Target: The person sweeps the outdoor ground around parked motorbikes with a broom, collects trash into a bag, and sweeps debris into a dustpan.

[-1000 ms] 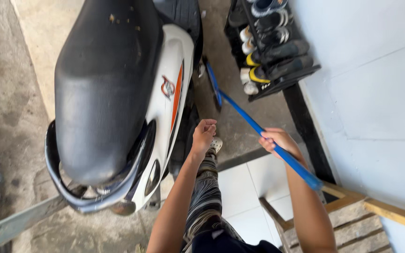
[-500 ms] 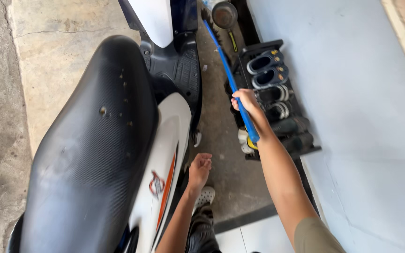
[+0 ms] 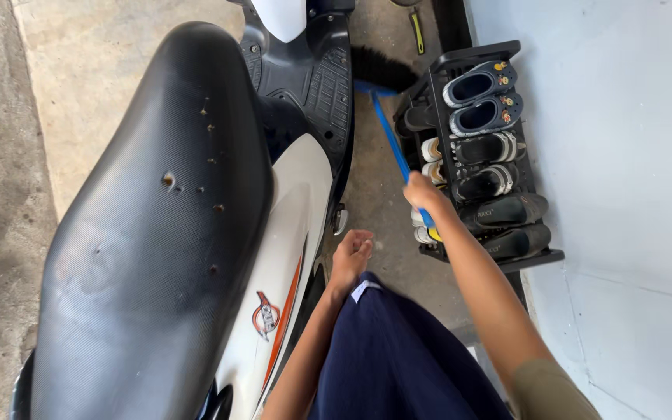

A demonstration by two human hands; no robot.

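My right hand (image 3: 427,195) grips the blue handle of a broom (image 3: 389,132), arm stretched forward. The broom's black bristles (image 3: 383,71) rest on the concrete floor between the scooter's footboard and the shoe rack. My left hand (image 3: 351,257) hangs loose with the fingers half curled, holding nothing, close to the white side panel of the scooter (image 3: 289,233). Dark blue cloth covers my leg below the hands.
The parked scooter with its long black seat (image 3: 157,218) fills the left side. A black shoe rack (image 3: 484,148) with several pairs of shoes stands against the pale wall (image 3: 624,155) on the right. Only a narrow strip of concrete floor (image 3: 371,194) runs between them.
The broom head has come back from far ahead to beside the footboard. My right hand pulled a little nearer. The view shifted, and dark blue cloth now fills the bottom.
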